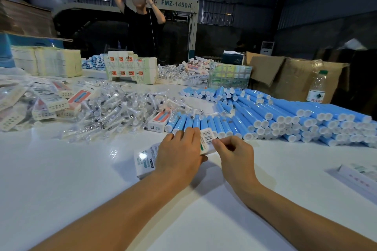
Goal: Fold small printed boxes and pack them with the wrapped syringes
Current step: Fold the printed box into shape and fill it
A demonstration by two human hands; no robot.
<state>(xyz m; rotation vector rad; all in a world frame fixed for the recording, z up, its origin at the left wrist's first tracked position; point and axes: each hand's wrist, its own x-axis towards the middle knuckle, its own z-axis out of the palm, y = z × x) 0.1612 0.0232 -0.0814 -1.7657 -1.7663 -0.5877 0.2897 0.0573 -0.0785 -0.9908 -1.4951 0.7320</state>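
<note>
Folding step in hand: a small printed box (175, 154) is held down on the counter (81, 169) under the left hand (179, 155), fingers curled over it. Its far end flap (207, 138) is pinched by the right hand (234, 153). Next, probably: flap tucked shut, then a wrapped syringe (114, 112) taken from the far-left pile.

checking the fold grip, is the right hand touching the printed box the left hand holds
Touching. The head view shows the right hand pinching the barcode end of the printed box, which the left hand grips from above.

Bright blue tubes (265, 112) with white caps lie heaped on the glossy white table (61, 169). The white box (207, 138) carries a black barcode and a green stripe; another box (158, 121) shows a red-orange panel.
</note>
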